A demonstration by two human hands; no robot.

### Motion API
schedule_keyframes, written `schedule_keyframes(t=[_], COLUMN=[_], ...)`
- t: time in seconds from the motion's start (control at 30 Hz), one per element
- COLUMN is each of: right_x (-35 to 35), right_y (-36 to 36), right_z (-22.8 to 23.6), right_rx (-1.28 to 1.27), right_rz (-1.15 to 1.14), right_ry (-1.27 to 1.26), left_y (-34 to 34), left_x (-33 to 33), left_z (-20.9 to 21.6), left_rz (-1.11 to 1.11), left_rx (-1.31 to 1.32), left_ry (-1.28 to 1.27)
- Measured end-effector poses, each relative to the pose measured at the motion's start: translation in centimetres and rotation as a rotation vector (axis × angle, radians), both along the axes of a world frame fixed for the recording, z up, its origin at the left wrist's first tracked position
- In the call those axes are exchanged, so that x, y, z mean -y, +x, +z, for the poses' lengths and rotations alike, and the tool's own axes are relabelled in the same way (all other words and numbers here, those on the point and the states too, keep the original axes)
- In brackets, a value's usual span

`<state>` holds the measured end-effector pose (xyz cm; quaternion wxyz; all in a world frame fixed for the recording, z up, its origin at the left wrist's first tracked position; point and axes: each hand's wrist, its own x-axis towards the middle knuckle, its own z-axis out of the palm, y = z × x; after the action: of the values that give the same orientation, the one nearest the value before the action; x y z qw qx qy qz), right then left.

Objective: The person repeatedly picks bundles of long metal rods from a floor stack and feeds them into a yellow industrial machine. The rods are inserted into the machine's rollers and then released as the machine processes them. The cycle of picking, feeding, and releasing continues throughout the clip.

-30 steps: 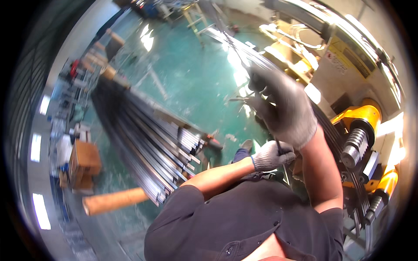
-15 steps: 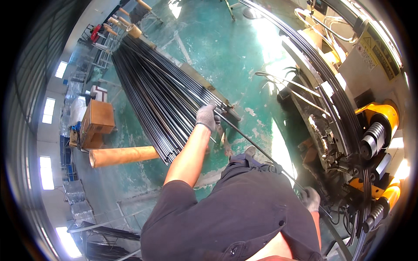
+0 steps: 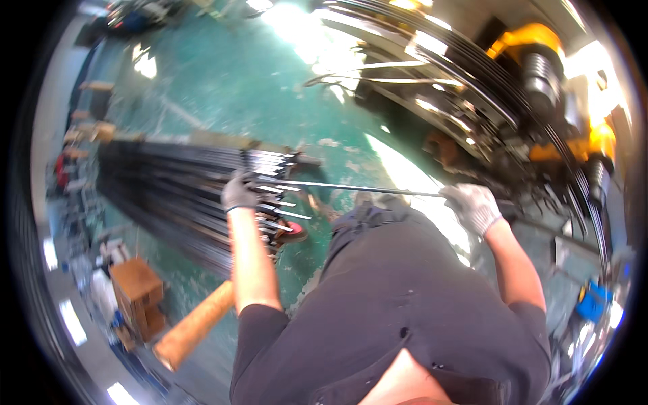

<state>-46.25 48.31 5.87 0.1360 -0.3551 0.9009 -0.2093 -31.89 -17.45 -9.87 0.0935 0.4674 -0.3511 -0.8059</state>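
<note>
A thin dark metal rod (image 3: 364, 189) runs nearly level across the front of my body between my two gloved hands. My left hand (image 3: 239, 192), in a grey knit glove, is closed around the rod at the ends of a long bundle of dark rods (image 3: 162, 179). The right hand (image 3: 471, 205), in a pale glove, has its fingers wrapped round the rod's other end. Motion blurs the bundle, and the rod's far left part merges with it.
To the right stands a machine with yellow housings (image 3: 533, 42) and ribbed rollers, with more dark rods (image 3: 472, 67) running past it. A thick cardboard tube (image 3: 196, 327) supports the bundle's near side. Cardboard boxes (image 3: 137, 283) stand at left on the green floor (image 3: 223, 81).
My view has turned to the right. My right hand has come from beside my hip to the front, and the rod now lies across my body. My left hand still grips it.
</note>
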Motion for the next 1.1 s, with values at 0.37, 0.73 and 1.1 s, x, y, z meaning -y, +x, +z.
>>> schedule_keyframes(t=[0.37, 0.73, 1.1], right_x=[24.9, -5.7, -29.9], right_y=[0.9, -1.9, 14.8], right_z=[-0.8, -13.0, -28.4], right_rx=[0.29, 0.497, 0.841], right_rz=[0.507, -0.564, -1.336], right_ry=[-0.596, 0.088, 0.456], left_y=[-4.9, -16.3, -29.4], left_x=[2.0, -20.2, -43.5], left_z=[8.0, 13.5, 15.7], left_rz=[0.338, -0.035, -0.615], left_rx=[0.091, -0.094, -0.304], left_ry=[-0.547, -0.474, -0.347])
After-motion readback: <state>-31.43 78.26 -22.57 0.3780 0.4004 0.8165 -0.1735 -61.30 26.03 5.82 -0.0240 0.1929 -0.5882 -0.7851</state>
